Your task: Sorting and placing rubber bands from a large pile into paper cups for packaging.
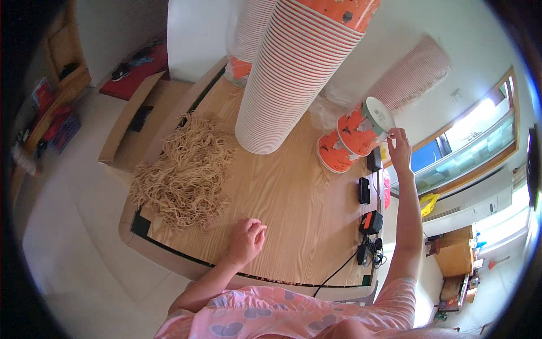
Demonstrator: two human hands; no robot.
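My left hand [247,243] rests near the table's front edge with its fingers curled in, and nothing shows in them. To its left lies a loose heap of tan cord [186,175]. At the far right my right hand [401,151] is raised with its fingers pinched at the rim of an orange patterned paper bucket [355,131]. What the fingertips press on is partly hidden. That bucket is stacked on others, with a round pale-green end [379,114] facing up. A tall leaning-looking stack of white-rimmed paper buckets [293,73] stands at the back middle.
On the wooden table [282,209], a black adapter [370,222], a small black case [364,191] and tangled cables [374,254] line the right edge. Another wrapped bucket stack [412,73] is at the back right. An open cardboard box [127,121] adjoins the table's left side.
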